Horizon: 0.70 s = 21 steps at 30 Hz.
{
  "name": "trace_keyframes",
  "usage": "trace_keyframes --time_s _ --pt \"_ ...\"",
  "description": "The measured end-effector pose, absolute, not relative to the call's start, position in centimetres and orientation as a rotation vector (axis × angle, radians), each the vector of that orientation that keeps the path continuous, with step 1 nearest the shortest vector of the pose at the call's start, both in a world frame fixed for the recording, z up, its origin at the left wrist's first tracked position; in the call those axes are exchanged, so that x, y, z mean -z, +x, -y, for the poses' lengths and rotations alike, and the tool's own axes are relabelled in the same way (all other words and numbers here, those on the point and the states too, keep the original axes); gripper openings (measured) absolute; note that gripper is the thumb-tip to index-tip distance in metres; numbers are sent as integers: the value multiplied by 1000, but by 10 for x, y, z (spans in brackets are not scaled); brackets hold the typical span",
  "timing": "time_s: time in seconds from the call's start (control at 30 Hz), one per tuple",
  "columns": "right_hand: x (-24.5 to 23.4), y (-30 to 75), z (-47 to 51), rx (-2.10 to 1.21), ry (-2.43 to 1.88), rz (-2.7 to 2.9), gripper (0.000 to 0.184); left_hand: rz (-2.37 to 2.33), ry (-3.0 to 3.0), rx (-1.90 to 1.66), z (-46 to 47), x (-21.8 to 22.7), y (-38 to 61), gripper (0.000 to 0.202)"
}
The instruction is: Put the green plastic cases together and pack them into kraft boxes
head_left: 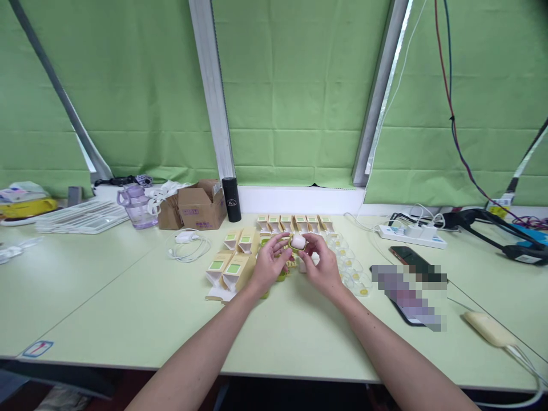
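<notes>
Both my hands meet over the middle of the pale green table (107,297). My left hand (269,264) and my right hand (322,264) pinch a small white rounded object (298,241) seated in a yellow-green ring between their fingertips. Open tan and green cartons (231,268) lie just left of my left hand. A row of similar small cartons (295,222) stands behind the hands. Clear plastic shells (353,268) with yellow dots lie to the right of my right hand.
A brown cardboard box (201,205), a black cylinder (232,198) and a clear purple jug (136,206) stand at the back. A white cable (188,246) lies coiled on the left. A power strip (411,234), a phone (417,264) and a cream handle (488,328) are on the right.
</notes>
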State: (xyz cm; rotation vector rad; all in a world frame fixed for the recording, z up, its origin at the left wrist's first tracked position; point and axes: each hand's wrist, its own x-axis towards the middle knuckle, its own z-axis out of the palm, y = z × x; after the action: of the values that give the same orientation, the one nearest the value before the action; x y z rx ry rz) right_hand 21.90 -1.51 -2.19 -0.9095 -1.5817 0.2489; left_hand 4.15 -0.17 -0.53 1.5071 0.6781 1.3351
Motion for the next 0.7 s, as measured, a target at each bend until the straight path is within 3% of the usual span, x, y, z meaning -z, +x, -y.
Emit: trace_keyframes --time_s 0.23,0.7 --pt "19 218 11 -613 -867 1357 37 -866 1709 -1499 -1 6 39 39" --pt "9 213 10 -990 -875 1171 66 -1037 2569 -1573 5 10 35 55"
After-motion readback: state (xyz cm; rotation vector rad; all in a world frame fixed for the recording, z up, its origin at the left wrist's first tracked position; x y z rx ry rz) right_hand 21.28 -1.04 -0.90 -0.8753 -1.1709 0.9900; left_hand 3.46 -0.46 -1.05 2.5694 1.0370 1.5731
